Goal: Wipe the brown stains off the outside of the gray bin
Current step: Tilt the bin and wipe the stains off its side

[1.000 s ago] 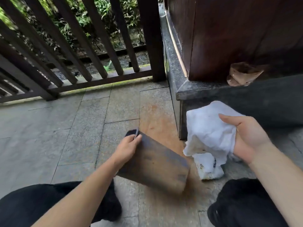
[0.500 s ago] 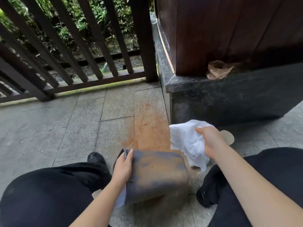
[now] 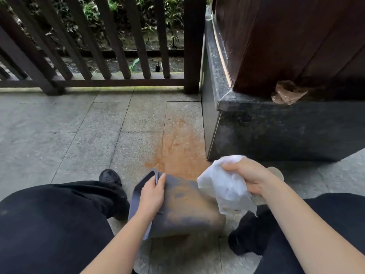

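The gray bin (image 3: 183, 206) lies on its side on the stone floor (image 3: 79, 139) between the person's knees, with brown stains (image 3: 183, 196) smeared across its upper side. The left hand (image 3: 153, 196) grips the rim, fingers curled over the edge. The right hand (image 3: 249, 175) clutches a white cloth (image 3: 227, 184) (bunched up) over the bin's base end.
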